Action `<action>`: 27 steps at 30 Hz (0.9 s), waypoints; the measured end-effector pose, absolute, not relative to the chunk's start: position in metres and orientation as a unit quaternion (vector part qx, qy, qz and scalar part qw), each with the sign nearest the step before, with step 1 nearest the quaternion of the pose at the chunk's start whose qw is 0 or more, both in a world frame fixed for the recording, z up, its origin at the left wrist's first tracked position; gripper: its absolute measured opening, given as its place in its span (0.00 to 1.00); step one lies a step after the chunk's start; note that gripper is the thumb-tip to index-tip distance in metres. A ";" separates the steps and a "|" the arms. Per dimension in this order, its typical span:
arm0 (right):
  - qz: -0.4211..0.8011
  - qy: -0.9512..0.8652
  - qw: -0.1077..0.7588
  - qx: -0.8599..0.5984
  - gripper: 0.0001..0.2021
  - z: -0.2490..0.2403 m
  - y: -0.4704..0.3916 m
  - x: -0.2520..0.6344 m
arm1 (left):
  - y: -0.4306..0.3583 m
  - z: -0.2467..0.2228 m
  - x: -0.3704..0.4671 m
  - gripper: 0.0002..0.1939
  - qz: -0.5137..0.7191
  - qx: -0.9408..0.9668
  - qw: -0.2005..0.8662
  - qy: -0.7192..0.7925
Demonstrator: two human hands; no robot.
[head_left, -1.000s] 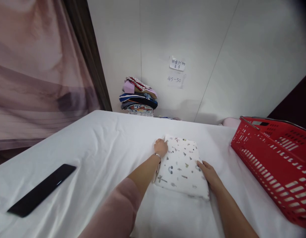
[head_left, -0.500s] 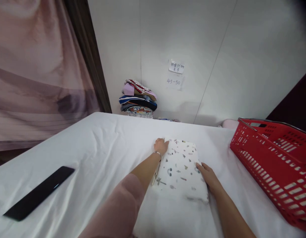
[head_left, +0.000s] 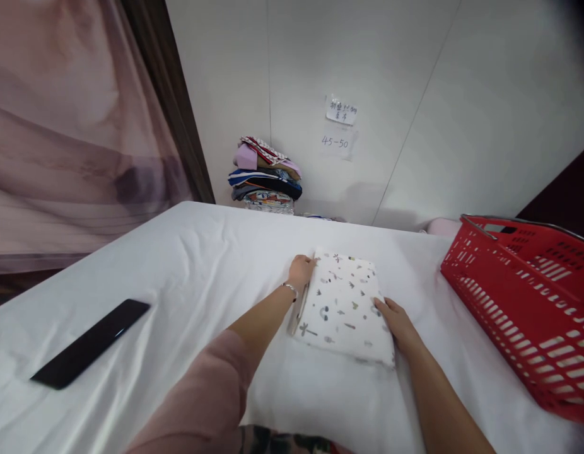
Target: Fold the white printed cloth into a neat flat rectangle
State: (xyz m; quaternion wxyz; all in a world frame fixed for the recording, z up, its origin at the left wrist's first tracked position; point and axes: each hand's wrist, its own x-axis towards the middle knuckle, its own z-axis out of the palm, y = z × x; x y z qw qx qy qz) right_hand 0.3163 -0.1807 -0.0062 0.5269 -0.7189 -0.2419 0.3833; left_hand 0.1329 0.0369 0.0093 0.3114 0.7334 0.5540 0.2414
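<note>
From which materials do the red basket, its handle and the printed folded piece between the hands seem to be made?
Red basket: probably moulded plastic, smooth, with regular slots in its wall.
Handle: likely metal, thin and grey with a slight shine.
Printed folded piece: apparently cloth, matte, with layered folds at its left edge; fibre cannot be told.

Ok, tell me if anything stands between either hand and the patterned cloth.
Nothing visible does: the left hand is at the left edge of the patterned cloth, and the right hand touches its right side. The red basket stands off to the right, the black flat object to the left.
</note>
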 end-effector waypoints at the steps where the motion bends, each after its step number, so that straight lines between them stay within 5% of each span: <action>1: 0.380 -0.242 0.527 -0.720 0.21 -0.007 -0.181 0.317 | 0.032 0.011 0.126 0.14 0.247 0.731 0.313 0.554; 12: 0.361 -0.236 0.522 -0.736 0.21 -0.001 -0.182 0.314 | -0.036 0.019 0.078 0.14 0.190 0.744 0.353 0.535; 27: 0.379 -0.244 0.540 -0.711 0.23 -0.007 -0.182 0.317 | -0.035 0.008 0.078 0.10 0.176 0.731 0.333 0.569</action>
